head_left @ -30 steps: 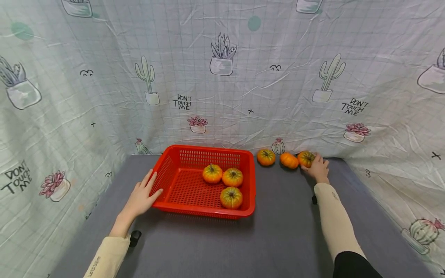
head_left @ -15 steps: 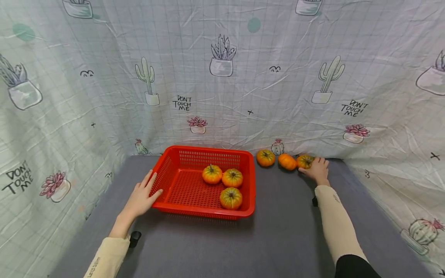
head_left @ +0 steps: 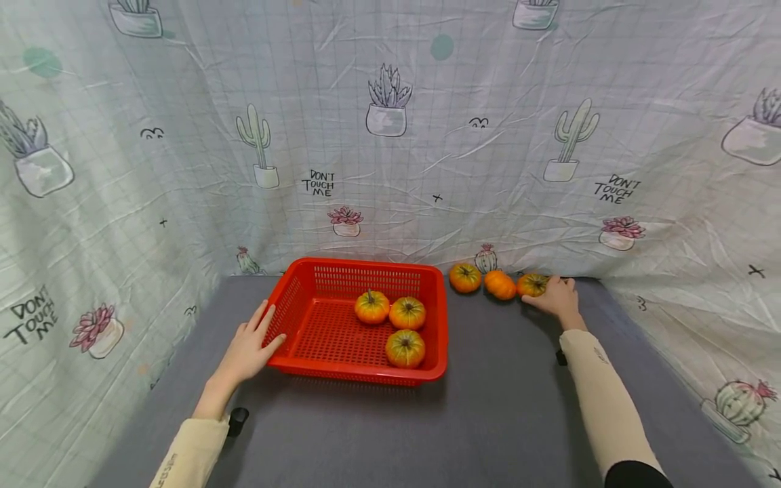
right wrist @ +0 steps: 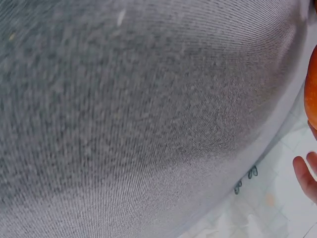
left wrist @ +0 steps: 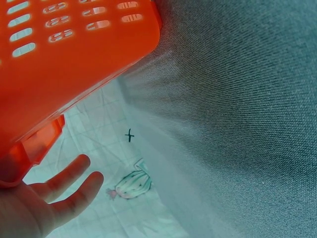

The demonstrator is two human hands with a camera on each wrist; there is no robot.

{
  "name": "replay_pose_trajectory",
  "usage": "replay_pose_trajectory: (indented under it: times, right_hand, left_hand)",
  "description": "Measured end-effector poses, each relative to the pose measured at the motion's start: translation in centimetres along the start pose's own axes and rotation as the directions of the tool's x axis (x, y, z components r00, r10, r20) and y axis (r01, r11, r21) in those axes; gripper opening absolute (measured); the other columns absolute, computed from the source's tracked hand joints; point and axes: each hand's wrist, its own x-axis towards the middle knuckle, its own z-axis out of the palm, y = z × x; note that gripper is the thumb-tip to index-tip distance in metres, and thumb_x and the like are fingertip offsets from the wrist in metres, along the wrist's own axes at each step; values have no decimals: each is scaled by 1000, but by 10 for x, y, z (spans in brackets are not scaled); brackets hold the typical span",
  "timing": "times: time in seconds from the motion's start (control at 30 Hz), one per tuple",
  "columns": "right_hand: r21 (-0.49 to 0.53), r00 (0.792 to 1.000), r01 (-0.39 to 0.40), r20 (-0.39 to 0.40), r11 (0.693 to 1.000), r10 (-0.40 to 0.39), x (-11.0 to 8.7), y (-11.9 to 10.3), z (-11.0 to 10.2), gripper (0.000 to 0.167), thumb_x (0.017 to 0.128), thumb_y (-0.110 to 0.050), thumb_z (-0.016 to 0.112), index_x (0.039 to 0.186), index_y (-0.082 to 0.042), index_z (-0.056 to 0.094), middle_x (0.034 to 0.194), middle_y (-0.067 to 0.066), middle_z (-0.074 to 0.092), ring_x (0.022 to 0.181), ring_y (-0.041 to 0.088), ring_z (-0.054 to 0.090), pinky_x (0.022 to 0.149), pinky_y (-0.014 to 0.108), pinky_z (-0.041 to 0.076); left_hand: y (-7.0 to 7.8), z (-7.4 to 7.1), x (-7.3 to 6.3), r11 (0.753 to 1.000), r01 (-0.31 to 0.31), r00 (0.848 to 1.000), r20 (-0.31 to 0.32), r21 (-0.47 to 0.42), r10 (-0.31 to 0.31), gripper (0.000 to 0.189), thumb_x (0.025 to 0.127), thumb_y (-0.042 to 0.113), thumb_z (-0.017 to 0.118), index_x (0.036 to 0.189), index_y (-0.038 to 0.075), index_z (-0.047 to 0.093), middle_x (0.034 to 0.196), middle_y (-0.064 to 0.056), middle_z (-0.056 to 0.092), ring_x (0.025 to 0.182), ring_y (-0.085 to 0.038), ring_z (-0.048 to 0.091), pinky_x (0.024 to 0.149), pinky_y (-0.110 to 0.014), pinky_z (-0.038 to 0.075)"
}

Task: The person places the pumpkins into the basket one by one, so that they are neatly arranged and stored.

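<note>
In the head view, my left hand [head_left: 245, 347] rests with spread, straight fingers on the left side of a red plastic basket [head_left: 360, 372]. The left wrist view shows the basket's slotted wall [left wrist: 74, 69] and two fingers reaching past its corner. Three small orange-green pumpkins, one of them a pumpkin [head_left: 372, 307] with an upright stem, sit in the basket's right half. At the back right, my right hand [head_left: 558, 301] holds the rightmost pumpkin [head_left: 532, 285] of a row, thumb in front. Part of that pumpkin [right wrist: 311, 91] shows at the right wrist view's edge.
Two more pumpkins stand between the basket and my right hand: a greenish-orange pumpkin [head_left: 465, 278] and a plain orange pumpkin [head_left: 500, 285]. Grey cloth covers the table [head_left: 488, 407]. A white printed curtain [head_left: 427, 163] rises right behind the row and along both sides.
My right hand and the pumpkin it holds have shifted slightly toward me and left; the plain orange pumpkin beside it has slid a little left. My left hand and the basket stay put.
</note>
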Motion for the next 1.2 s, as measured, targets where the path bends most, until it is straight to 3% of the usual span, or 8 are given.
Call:
replay_pose_trajectory:
  times: [0.43,0.77,0.97,1.2]
  right_hand:
    - [81,997,35,-70,996,-29,-12,5,-7,91,75,-53,58,129,13,28,120,35,31,103,49,27,76,59,35]
    - [179,985,92,-161,979,-63,-20,-3,-11,89,73,-60,57,119,12,33,111,31,34,99,46,31,77,56,34]
    - [244,973,151,-210,958,-100,-25,-17,-16,83,70,-56,65,113,9,36,104,30,41,97,43,37,76,55,35]
    - [289,950,252,-257,924,-179,-32,-34,-16,74,71,-46,69,117,5,39,107,26,43,98,40,37,76,54,35]
  left_hand:
    - [-1,2,0,1000,8,1000,5,-8,-8,67,89,33,48,141,1,21,147,-21,15,117,-52,29,92,-62,28]
    - [-1,1,0,1000,17,1000,12,-14,-17,67,90,35,47,142,1,20,148,-20,14,115,-50,31,90,-62,30]
    - [-1,0,0,1000,15,1000,9,-13,-15,67,90,34,47,141,1,20,147,-20,14,115,-51,31,91,-61,30]
    - [0,0,0,1000,10,1000,11,-6,-10,67,90,34,47,141,1,21,147,-20,14,114,-49,33,90,-60,32]
